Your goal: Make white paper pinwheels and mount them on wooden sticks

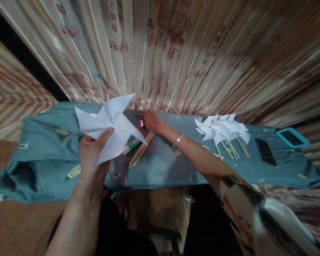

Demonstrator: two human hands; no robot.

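Your left hand (pixel 96 146) pinches a white paper pinwheel (pixel 110 124) above the blue-green, cloth-covered desk (pixel 160 172). Your right hand (pixel 154 122), fingers bent close together, is at a small red-and-white box (pixel 142 123); whether it grips anything cannot be told. Lettering on the green-and-white tube (pixel 134 143) and the beige curtain (pixel 173 39) is too blurred to read.

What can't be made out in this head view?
All in the head view:
Left hand: some fingers hidden behind the held pinwheel.
Right hand: whatever its fingertips pinch is too small and blurred.
Pinwheel pile: exact count hidden by overlapping blades.
Green-and-white tube: print too small.
Patterned sleeve: cut off by the bottom edge.
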